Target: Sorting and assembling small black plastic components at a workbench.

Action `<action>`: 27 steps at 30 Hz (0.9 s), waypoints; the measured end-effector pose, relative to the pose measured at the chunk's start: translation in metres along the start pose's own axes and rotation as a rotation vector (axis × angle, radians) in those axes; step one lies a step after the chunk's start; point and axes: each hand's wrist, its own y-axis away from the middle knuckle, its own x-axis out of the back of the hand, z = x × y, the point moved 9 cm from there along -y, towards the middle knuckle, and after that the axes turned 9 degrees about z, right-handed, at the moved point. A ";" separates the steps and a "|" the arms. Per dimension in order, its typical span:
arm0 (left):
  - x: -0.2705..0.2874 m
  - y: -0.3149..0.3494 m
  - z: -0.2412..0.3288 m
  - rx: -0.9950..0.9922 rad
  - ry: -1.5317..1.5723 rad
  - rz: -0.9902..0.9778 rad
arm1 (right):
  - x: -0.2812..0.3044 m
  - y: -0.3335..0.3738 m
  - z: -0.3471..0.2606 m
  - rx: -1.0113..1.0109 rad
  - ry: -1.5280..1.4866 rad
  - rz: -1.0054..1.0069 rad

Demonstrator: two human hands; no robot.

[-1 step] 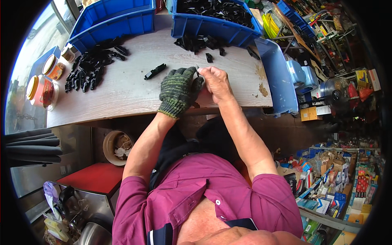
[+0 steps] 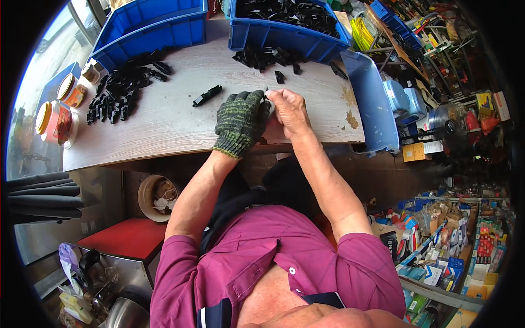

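My left hand, in a dark green knitted glove, is closed just over the table's near side. Its fingers curl toward my right hand, which is bare. Thumb and forefinger of the right hand pinch together right against the glove. Between the hands a small dark tip shows; most of whatever they hold is hidden. Left of the glove a single black plastic part lies on the pale wooden table. A heap of similar black parts covers the table's left side.
Two blue crates stand at the back: the left crate, and the right crate filled with black pieces. Loose black pieces lie before the latter. Lidded jars line the left edge. A blue bin adjoins the table's right end.
My gloved left hand has shifted very slightly to the right. The right hand and the parts on the table look the same.
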 end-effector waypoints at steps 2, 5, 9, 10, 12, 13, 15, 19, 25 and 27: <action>-0.005 0.004 -0.002 0.000 -0.048 -0.040 | -0.001 0.002 0.002 0.003 0.002 -0.014; -0.001 0.004 0.003 -0.006 -0.080 -0.040 | -0.001 0.005 0.004 -0.080 0.027 -0.067; 0.002 0.004 0.009 -0.017 -0.116 -0.023 | -0.002 0.008 -0.002 -0.075 0.137 -0.028; 0.004 0.005 0.010 -0.025 -0.110 -0.007 | -0.001 0.006 0.003 -0.079 0.132 -0.042; 0.010 0.009 0.005 -0.041 -0.133 0.023 | 0.000 0.003 0.005 0.021 0.089 -0.061; 0.014 0.011 0.003 -0.061 -0.144 0.048 | -0.004 0.004 0.005 0.021 0.086 -0.086; 0.057 0.007 -0.005 -0.110 -0.234 0.332 | -0.011 0.015 -0.003 -0.050 0.020 -0.039; 0.084 -0.006 -0.049 -0.066 -0.555 0.189 | -0.008 0.018 0.001 -0.119 -0.046 0.017; 0.047 0.001 -0.037 0.012 0.003 -0.001 | 0.002 0.015 0.009 -0.182 -0.098 0.143; 0.038 0.005 -0.018 0.023 0.192 -0.024 | 0.009 0.009 0.006 -0.047 -0.091 0.156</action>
